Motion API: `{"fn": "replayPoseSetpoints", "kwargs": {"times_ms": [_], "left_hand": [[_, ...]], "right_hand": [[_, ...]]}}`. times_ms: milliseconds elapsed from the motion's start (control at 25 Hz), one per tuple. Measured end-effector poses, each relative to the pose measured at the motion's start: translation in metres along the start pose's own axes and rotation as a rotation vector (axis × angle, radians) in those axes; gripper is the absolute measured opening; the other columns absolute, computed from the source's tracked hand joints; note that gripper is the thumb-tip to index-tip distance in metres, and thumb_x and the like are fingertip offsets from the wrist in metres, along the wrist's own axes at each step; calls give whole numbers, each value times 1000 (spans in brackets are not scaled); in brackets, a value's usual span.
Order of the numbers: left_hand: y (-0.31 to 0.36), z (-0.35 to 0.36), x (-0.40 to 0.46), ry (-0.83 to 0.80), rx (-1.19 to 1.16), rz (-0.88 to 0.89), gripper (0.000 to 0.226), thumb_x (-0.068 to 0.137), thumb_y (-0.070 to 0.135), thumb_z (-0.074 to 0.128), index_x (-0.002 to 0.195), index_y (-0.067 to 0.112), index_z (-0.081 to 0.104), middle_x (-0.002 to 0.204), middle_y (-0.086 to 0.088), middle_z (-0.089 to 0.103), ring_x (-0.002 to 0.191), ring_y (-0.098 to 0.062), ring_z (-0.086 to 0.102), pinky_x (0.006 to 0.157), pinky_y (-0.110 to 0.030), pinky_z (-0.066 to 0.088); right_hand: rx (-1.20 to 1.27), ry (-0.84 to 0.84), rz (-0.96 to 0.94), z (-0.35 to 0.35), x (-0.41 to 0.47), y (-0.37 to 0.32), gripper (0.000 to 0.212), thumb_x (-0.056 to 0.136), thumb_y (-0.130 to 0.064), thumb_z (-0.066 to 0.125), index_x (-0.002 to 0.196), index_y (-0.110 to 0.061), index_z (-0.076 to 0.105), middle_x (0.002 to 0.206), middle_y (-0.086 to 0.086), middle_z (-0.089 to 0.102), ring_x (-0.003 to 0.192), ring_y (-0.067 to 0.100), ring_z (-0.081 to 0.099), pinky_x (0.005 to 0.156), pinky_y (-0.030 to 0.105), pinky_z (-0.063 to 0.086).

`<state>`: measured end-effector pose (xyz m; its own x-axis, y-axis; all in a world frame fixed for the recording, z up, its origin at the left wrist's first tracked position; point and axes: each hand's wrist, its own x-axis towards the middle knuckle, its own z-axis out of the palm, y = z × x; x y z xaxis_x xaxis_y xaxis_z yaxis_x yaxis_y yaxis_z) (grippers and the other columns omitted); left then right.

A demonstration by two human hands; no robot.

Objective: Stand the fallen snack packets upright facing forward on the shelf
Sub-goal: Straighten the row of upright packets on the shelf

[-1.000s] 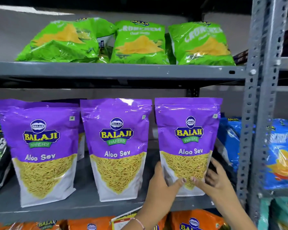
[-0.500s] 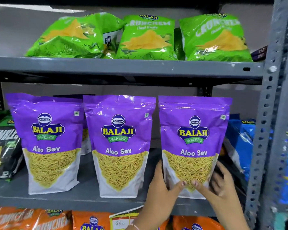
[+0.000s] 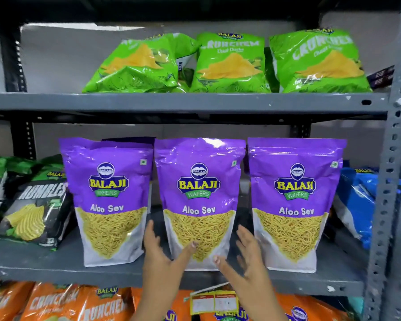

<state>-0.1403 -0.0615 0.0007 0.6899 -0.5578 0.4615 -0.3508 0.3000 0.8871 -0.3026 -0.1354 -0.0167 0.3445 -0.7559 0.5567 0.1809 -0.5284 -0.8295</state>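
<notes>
Three purple Aloo Sev packets stand upright, facing forward, on the middle grey shelf (image 3: pixel 56 262): the left packet (image 3: pixel 107 181), the middle packet (image 3: pixel 199 163) and the right packet (image 3: pixel 296 158). My left hand (image 3: pixel 162 253) grips the middle packet's lower left edge, thumb on its front and fingers behind. My right hand (image 3: pixel 245 258) is blurred at that packet's lower right corner; its fingers are spread and its thumb tip touches the front. On the upper shelf, the leftmost green packet (image 3: pixel 134 66) is tipped over sideways, while two green packets (image 3: pixel 229 63) beside it face forward.
Black Rumbles packets (image 3: pixel 33 216) lean at the left of the middle shelf, blue packets (image 3: pixel 357 200) at the right. Orange packets (image 3: pixel 56 304) fill the shelf below, with a price tag (image 3: pixel 213 303) on its edge. A perforated steel post (image 3: pixel 389 181) frames the right side.
Both hands left the right purple packet and moved left to the middle one. The view shifted, so the shelves sit further right and lower in frame.
</notes>
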Motion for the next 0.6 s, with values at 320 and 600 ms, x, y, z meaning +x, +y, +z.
{"fn": "replayPoseSetpoints", "kwargs": {"times_ms": [320,600], "left_hand": [[-8,-17,28,-253,167,-42,91,66,66,76,139,25,41,128,10,61,118,-14,61,100,-41,52],[5,-19,15,-238,153,1,70,79,46,74,138,20,45,122,13,66,106,-9,63,77,-13,48]], "right_hand": [[-151,42,109,29,18,10,91,72,-51,78,149,-41,30,156,-11,46,145,8,41,117,37,38],[-210,65,137,30,15,2,74,82,-34,78,138,-52,34,141,-22,56,134,7,54,113,39,46]]}}
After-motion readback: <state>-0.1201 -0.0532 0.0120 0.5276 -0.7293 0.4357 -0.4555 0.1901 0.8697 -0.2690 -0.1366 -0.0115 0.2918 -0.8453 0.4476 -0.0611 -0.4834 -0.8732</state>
